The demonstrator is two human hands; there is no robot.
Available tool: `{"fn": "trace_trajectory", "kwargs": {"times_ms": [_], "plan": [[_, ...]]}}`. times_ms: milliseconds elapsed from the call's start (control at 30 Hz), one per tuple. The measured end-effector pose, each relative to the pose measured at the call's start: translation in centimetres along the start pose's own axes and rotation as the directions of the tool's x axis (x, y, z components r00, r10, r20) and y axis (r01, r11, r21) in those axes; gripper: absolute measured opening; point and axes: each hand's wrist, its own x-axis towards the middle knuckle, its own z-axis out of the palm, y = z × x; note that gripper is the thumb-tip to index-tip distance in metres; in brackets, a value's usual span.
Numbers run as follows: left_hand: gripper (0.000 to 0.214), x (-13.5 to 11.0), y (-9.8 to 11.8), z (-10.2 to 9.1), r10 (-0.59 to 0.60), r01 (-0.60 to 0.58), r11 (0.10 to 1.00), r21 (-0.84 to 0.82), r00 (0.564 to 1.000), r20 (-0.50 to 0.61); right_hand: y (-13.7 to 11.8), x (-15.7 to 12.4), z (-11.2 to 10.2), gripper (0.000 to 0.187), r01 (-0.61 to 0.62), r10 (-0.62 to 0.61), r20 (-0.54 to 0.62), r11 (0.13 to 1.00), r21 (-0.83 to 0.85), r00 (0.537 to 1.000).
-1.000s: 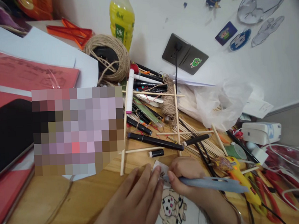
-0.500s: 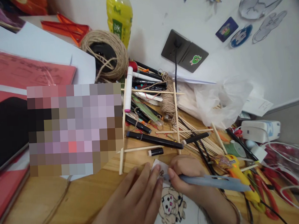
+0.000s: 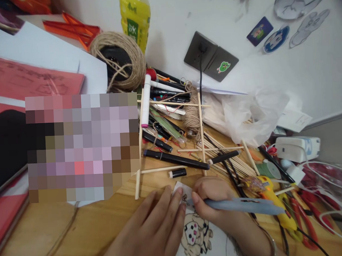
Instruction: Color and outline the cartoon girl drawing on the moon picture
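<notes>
My left hand (image 3: 152, 228) lies flat with fingers stretched out, pressing down a white paper (image 3: 197, 236) that carries a cartoon drawing. My right hand (image 3: 212, 198) is closed round a pale blue pen (image 3: 242, 206) whose tip meets the paper's top edge, right beside my left fingertips. Both hands rest on the wooden desk (image 3: 87, 229) at the bottom centre.
Behind the hands stands a frame of thin wooden sticks (image 3: 201, 134) among black markers (image 3: 175, 160), a twine ball (image 3: 123, 64) and a yellow bottle (image 3: 134, 16). A yellow glue gun (image 3: 273, 199), red pliers and cables crowd the right. Red sheets and a dark tablet (image 3: 7, 150) lie left.
The view has shifted slightly; my hands and the pen stay in nearly the same place on the paper.
</notes>
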Motion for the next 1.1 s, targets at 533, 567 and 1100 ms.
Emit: {"fn": "trace_trajectory", "kwargs": {"times_ms": [533, 567, 1100], "plan": [[0.039, -0.03, 0.05, 0.20, -0.011, 0.011, 1.000, -0.006, 1.000, -0.007, -0.10, 0.01, -0.02, 0.037, 0.005, -0.005, -0.011, 1.000, -0.018, 1.000], [0.039, -0.06, 0.06, 0.20, -0.010, 0.010, 1.000, -0.004, 1.000, -0.010, -0.10, 0.03, -0.01, 0.037, 0.005, -0.005, -0.014, 1.000, -0.015, 1.000], [0.039, 0.29, -0.07, 0.12, -0.011, 0.012, 1.000, -0.010, 1.000, 0.003, -0.07, -0.03, 0.04, 0.037, 0.008, -0.009, -0.020, 0.999, -0.044, 1.000]]}}
